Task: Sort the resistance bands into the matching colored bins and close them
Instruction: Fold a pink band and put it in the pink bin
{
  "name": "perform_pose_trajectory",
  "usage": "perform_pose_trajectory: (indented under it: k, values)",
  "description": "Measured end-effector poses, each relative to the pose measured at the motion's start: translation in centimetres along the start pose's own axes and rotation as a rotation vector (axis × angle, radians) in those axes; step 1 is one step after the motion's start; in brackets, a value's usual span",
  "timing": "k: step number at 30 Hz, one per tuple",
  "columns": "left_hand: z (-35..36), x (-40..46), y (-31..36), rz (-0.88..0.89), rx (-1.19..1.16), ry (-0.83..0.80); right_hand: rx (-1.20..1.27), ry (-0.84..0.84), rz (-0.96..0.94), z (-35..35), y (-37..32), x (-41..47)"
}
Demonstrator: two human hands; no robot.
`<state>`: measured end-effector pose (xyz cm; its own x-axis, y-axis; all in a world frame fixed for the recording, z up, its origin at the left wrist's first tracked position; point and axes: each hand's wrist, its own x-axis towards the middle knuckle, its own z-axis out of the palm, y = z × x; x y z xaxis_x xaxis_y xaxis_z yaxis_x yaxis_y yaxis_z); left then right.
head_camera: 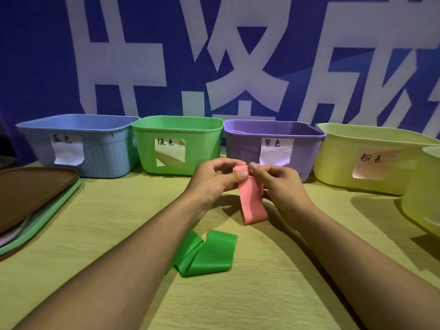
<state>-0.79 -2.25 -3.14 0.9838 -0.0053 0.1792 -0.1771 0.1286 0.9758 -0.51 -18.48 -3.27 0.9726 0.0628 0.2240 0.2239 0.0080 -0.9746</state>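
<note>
A pink resistance band (252,201) hangs above the table in front of the purple bin (307,148). My left hand (214,179) and my right hand (278,182) both pinch its top edge between thumb and fingers. A green band (209,253) lies folded on the table below my left forearm. Open bins stand in a row along the back: blue (102,153), green (202,144), purple, and a yellow one (338,163) with a pink paper label. Something pale purple shows inside the purple bin.
A stack of lids (31,198), brown on top with a green one beneath, lies at the left edge of the yellow-green table. Another yellow bin (421,194) stands at the right edge, nearer to me. A blue banner hangs behind the bins.
</note>
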Motion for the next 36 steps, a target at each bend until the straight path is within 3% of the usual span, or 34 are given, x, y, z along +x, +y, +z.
perform_pose_trajectory:
  k: [9,16,26,32,36]
  values:
    - [-0.04,0.22,-0.02,-0.023,-0.004,-0.004,0.036,-0.063,-0.046,-0.20,0.33,0.45]
    - [0.31,-0.10,-0.13,-0.194,0.131,-0.004,0.013,-0.114,-0.112,-0.15,0.34,0.48]
    - [-0.13,0.25,-0.77,-0.070,0.198,0.028,-0.071,-0.133,-0.132,-0.52,0.66,0.79]
    - [-0.04,0.04,-0.55,-0.024,0.179,-0.005,0.087,-0.175,0.019,-0.26,0.64,0.52]
    - [0.27,-0.32,-0.44,-0.010,0.221,-0.027,-0.049,-0.093,0.016,-0.23,0.11,0.35]
